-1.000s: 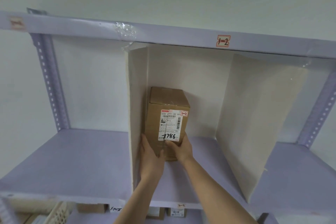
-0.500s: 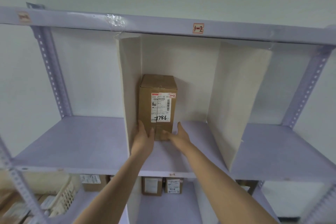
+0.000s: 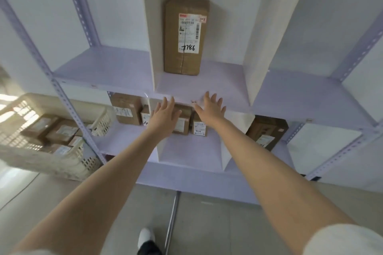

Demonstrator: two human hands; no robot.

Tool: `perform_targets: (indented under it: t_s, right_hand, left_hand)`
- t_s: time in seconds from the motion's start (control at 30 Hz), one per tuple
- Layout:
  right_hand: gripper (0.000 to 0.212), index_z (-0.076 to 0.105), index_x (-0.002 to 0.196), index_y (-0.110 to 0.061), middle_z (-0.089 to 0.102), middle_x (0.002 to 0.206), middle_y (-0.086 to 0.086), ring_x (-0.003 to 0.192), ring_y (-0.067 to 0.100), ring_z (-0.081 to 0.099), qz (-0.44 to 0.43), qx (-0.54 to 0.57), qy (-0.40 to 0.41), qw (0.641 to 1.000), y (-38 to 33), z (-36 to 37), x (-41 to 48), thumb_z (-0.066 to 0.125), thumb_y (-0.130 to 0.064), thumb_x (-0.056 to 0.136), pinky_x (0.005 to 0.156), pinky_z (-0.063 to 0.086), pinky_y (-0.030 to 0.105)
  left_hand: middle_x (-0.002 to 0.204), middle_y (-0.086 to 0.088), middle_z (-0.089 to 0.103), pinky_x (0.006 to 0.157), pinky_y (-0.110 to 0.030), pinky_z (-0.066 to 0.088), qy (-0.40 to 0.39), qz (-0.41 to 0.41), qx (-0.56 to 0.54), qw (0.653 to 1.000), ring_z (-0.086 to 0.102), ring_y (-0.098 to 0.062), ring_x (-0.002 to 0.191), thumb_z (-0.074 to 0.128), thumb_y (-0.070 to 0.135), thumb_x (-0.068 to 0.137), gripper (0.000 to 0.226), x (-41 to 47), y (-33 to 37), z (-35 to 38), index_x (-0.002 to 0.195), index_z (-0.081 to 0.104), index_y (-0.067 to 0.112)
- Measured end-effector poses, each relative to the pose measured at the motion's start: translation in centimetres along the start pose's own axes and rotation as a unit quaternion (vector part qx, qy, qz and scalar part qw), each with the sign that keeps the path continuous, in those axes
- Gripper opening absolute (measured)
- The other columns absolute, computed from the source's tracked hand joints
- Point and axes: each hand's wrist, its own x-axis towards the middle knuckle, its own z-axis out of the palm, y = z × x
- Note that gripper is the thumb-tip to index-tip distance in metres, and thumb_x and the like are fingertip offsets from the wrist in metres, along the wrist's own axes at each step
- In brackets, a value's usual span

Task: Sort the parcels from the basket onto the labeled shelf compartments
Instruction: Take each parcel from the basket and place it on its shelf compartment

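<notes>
Pale wall behind lilac metal shelving (image 3: 207, 87), split into compartments by white dividers (image 3: 149, 27). On the upper board, in the middle compartment, close against the left divider: tall brown parcel (image 3: 183, 35), upright, white label facing out with 7786 handwritten on it. Well apart from both hands.

Nearer and lower, left hand (image 3: 163, 116) with fingers straight and spread, grasping nothing, seen in front of a small box on the lower board. Just to the right, right hand (image 3: 211, 105) over the front edge of the upper board, fingers fanned and relaxed, likewise empty. Contact with that edge impossible to tell.

On the lower board, several brown boxes (image 3: 126, 107) in the left, middle and right compartments, labels outward.

At far left beside the shelving, white lattice basket (image 3: 51, 163) with more brown parcels (image 3: 60, 130) lying inside.

Along the near edge, grey floor (image 3: 207, 223), one white-toed shoe (image 3: 146, 238) and a thin metal rod (image 3: 172, 219).
</notes>
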Motion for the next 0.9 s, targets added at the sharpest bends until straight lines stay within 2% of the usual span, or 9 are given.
perform_targets:
  t_s: [0.13, 0.3, 0.57, 0.9]
  right_hand:
    - [0.073, -0.008, 0.155, -0.012, -0.011, 0.162, 0.017, 0.148, 0.04, -0.01, -0.039, -0.042, 0.004, 0.998, -0.6, 3.2, -2.4, 0.031, -0.046, 0.104, 0.119, -0.001, 0.055]
    - [0.072, -0.006, 0.156, -0.009, -0.01, 0.162, 0.017, 0.148, 0.039, -0.012, -0.1, -0.062, -0.035, 0.992, -3.5, 6.5, -4.3, 0.029, -0.045, 0.104, 0.119, -0.004, 0.056]
    - [0.076, -0.011, 0.155, -0.013, -0.014, 0.163, 0.014, 0.148, 0.037, -0.016, -0.143, -0.079, -0.146, 0.976, -9.3, 11.0, -7.1, 0.03, -0.05, 0.103, 0.119, -0.005, 0.055]
    - [0.079, -0.014, 0.155, -0.012, -0.015, 0.162, 0.015, 0.148, 0.038, -0.017, -0.195, -0.097, -0.181, 0.959, -20.3, 15.4, -12.8, 0.034, -0.048, 0.102, 0.117, -0.005, 0.055]
  left_hand:
    - [0.163, -0.008, -0.005, 0.119, -0.05, 0.004, -0.02, -0.048, 0.046, 0.998, -0.002, -0.033, 0.149, 0.026, 0.045, 0.103, 0.063, -4.0, -2.9, 1.4, 0.155, -0.001, 0.022]
    - [0.162, -0.005, -0.012, 0.118, -0.051, -0.004, -0.032, -0.126, 0.084, 0.988, -0.01, -0.033, 0.148, 0.021, 0.048, 0.103, 0.064, -8.1, -6.7, 1.1, 0.154, -0.008, 0.025]
    - [0.161, -0.004, -0.015, 0.117, -0.051, -0.011, -0.012, -0.215, 0.091, 0.972, -0.016, -0.032, 0.147, 0.023, 0.049, 0.102, 0.065, -15.0, -12.9, -2.0, 0.154, -0.008, 0.026]
    - [0.161, -0.005, -0.017, 0.117, -0.053, -0.011, 0.054, -0.266, 0.092, 0.958, -0.018, -0.032, 0.146, 0.026, 0.048, 0.102, 0.066, -24.5, -21.8, -6.8, 0.154, -0.007, 0.028]
